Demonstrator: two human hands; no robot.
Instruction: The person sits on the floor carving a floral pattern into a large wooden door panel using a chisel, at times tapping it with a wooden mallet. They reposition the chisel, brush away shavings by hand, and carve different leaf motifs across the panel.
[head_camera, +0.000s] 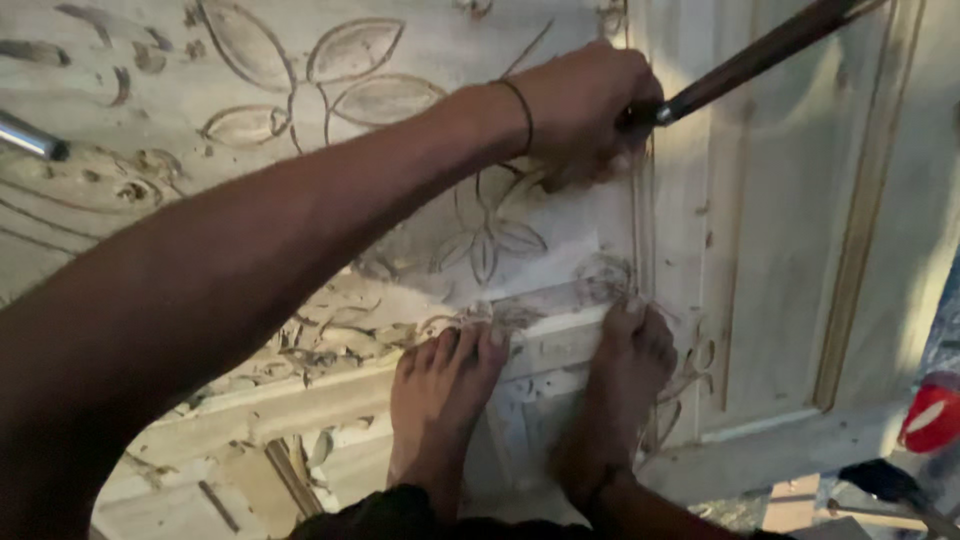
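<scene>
Pale wood panel (780, 250) lies flat, carved with flower shapes. Left of the fist, a metal rod (30, 137) rests on it. The left hand (585, 110) is clenched around a dark-handled chisel (760, 55). Below the fist, two bare feet (530, 400) stand on the carving.

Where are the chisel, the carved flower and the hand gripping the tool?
chisel (760, 55), head view, on its dark handle.
carved flower (320, 85), head view, on its centre.
left hand (585, 105), head view, on its back.

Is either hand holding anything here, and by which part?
The left hand grips a dark-handled tool at its lower metal end; the right hand is out of view.
</scene>
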